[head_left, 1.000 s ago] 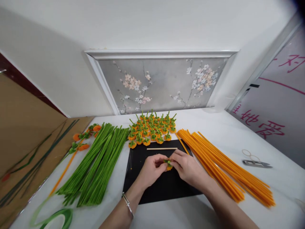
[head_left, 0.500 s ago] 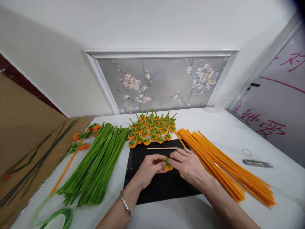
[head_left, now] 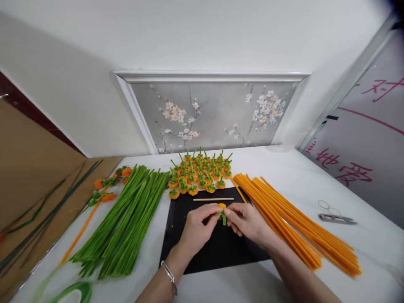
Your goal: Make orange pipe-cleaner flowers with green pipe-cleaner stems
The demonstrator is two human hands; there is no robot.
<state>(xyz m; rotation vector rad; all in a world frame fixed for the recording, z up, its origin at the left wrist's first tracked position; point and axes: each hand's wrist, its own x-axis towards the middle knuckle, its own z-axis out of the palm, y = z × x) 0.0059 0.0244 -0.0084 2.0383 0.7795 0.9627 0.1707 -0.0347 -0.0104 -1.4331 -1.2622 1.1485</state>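
A pale wall (head_left: 202, 38) stood behind the white tabletop (head_left: 274, 172), and a framed grey panel (head_left: 214, 113) painted with blossom branches was set into it. On the right stood a board (head_left: 372, 139) with red handwriting; on the left edge was a brown sheet (head_left: 28, 143) with dark thin stems lying across it.

A thick bundle of green stems (head_left: 126, 223) lay slanted on the left of the tabletop, and a bundle of orange stems (head_left: 290, 223) slanted the opposite way on the right. Between them was a black mat (head_left: 221, 256), with a cluster of orange-and-green pieces (head_left: 200, 172) at its far edge, their green stalks mostly pointing up.

Over the mat, the left hand (head_left: 200, 225) and the right hand (head_left: 249, 223) nearly met, each with thumb and fingers pinched on one small piece (head_left: 222, 206) between them. Its orange part faced away from the person, and a green strand hung toward the near side.

A roll of green tape (head_left: 85, 290) lay at the lower left, partly out of view. Metal snips (head_left: 336, 219) rested beyond the orange bundle, and a pale thin stick (head_left: 213, 199) lay crosswise on the mat, just beyond the hands. A silver bracelet (head_left: 168, 272) circled the left wrist.
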